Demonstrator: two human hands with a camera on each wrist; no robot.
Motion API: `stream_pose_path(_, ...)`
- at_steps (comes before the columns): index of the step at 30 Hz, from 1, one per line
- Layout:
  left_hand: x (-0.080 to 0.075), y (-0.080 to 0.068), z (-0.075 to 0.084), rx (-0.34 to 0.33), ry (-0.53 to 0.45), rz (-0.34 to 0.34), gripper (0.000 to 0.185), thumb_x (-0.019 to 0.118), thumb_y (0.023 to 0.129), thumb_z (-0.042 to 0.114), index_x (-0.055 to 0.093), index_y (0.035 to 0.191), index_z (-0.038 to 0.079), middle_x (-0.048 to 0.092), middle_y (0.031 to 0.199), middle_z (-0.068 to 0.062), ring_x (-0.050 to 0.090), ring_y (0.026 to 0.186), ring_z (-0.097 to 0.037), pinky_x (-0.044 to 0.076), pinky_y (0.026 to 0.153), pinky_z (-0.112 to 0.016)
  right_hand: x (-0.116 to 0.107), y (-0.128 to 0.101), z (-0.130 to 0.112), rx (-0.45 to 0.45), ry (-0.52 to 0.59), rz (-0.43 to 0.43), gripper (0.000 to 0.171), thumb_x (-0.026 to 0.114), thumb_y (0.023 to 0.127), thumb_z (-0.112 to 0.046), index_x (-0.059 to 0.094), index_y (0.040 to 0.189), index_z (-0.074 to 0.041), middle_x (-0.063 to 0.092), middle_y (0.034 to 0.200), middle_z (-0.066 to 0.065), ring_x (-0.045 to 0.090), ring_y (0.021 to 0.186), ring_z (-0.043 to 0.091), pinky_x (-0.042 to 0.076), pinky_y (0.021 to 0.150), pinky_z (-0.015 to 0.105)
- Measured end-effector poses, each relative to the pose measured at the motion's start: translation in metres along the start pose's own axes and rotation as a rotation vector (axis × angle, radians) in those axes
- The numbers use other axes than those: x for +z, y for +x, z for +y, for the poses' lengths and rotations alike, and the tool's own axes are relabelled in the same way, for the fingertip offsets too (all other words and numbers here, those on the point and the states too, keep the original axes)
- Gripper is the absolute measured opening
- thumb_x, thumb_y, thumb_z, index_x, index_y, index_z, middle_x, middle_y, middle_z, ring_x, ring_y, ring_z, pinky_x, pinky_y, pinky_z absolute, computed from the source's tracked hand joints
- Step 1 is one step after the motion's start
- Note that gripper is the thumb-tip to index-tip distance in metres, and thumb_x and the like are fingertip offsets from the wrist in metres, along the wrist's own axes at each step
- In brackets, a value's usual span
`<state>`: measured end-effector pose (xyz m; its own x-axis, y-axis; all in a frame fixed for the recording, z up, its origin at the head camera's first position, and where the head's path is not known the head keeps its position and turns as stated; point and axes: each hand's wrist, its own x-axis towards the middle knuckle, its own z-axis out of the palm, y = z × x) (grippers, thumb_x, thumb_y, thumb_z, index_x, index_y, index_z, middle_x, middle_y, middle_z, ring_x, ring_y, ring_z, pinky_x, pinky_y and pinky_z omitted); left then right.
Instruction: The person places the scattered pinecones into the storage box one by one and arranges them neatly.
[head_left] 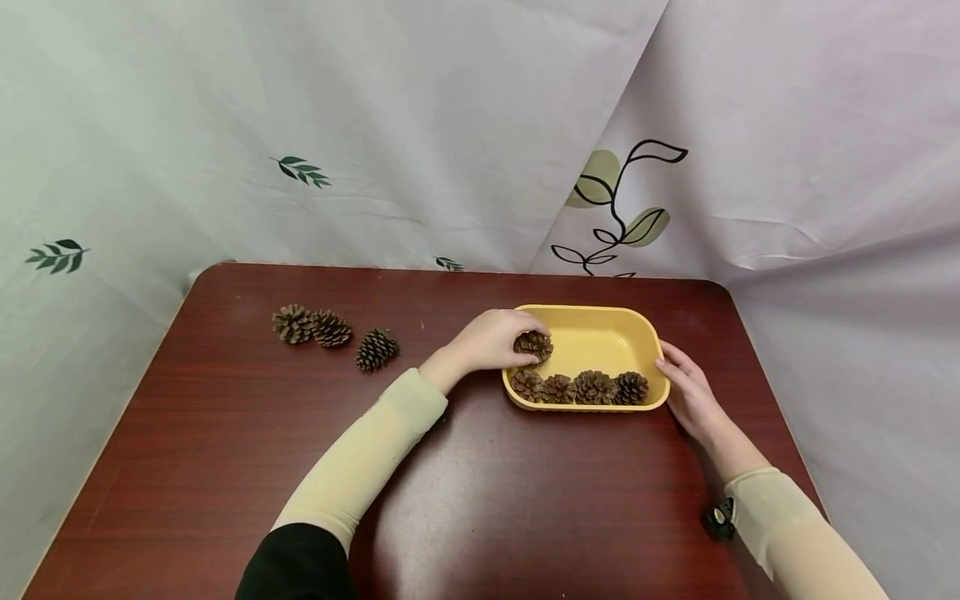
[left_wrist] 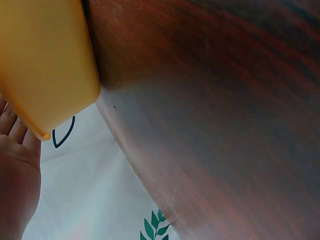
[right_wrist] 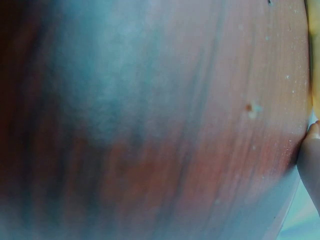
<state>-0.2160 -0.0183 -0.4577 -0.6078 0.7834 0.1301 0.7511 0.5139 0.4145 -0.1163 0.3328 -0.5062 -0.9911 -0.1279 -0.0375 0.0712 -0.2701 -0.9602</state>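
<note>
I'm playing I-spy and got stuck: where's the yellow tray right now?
In the head view, the yellow tray is right of centre, near the table top's far edge, with the left hand over its left end and the right hand touching its right.

Left sleeve: pale yellow-cream, plain, close-fitting; cuff ends at the wrist.
Left outer layer: black, over the cream — its edge curves across the forearm.
Right sleeve: cream, plain, lightly creased near the cuff.
Black piece: small, at right cuff — pale spot on it; attachment unclear.
Left hand, right hand: bare.
</note>
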Motion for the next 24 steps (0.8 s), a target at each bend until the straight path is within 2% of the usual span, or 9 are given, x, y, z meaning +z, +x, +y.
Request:
stream_pose_path(6, -0.0017, 0.0012, 0.0017, 0.002, 0.022, -0.034, 0.041, 0.083, 0.092, 0.028, 0.075, 0.13, 0.015, 0.075, 0.134, -0.002, 0.069, 0.129, -0.018, 0.055, 0.113, -0.035, -0.0002, 0.0002, -0.0002, 0.006, -0.006, -0.003, 0.04, 0.039, 0.112, -0.002, 0.066, 0.133, -0.022, 0.075, 0.12, -0.008, 0.071, 0.104, 0.004, 0.06, 0.087, 0.018)
stream_pose_path(16, -0.0023, 0.0025, 0.002, 0.017, -0.004, -0.069, 0.039, 0.084, 0.091, 0.022, 0.074, 0.127, 0.013, 0.075, 0.133, -0.004, 0.068, 0.129, -0.02, 0.054, 0.114, -0.035, -0.0004, -0.0011, -0.001, 0.015, -0.024, -0.003, 0.038, 0.04, 0.113, -0.003, 0.065, 0.133, -0.024, 0.075, 0.119, -0.01, 0.071, 0.103, 0.003, 0.059, 0.087, 0.017)
stream_pose_path(24, -0.0039, 0.0037, 0.0009, 0.019, 0.009, -0.099, 0.041, 0.083, 0.092, 0.024, 0.073, 0.131, 0.013, 0.073, 0.136, -0.004, 0.067, 0.131, -0.02, 0.052, 0.117, -0.035, 0.0004, -0.0009, -0.0018, 0.024, -0.028, 0.001, 0.039, 0.04, 0.113, -0.003, 0.065, 0.133, -0.024, 0.074, 0.119, -0.01, 0.071, 0.103, 0.002, 0.059, 0.087, 0.017)
